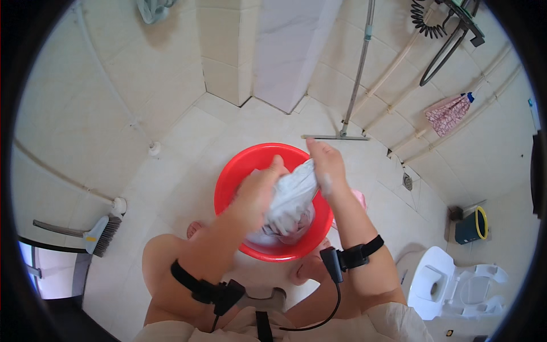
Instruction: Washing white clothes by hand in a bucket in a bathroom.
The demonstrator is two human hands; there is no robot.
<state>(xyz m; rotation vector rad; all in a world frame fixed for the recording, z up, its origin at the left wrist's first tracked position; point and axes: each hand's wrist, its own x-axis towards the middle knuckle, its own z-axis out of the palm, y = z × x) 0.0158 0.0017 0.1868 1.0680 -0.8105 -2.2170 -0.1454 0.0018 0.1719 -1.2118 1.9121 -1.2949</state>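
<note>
A red plastic basin (223, 184) stands on the tiled floor between my feet. Wet, pale cloth (295, 188) rises out of it, stretched between my two hands. My left hand (260, 188) grips the cloth on its left side, above the basin; it is slightly blurred. My right hand (328, 164) holds the cloth's upper right end near the basin's far right rim, with some suds on the wrist. The rest of the cloth lies bunched in the basin, in whitish water. Part of a pink item (360, 199) shows behind my right forearm.
A floor squeegee (342, 137) leans at the wall beyond the basin. A broom head (102, 236) is at the left, a white toilet (431, 282) at the lower right, with a dark bin (469, 228) above it. A patterned pink cloth (448, 114) hangs at the right wall near a floor drain (407, 181).
</note>
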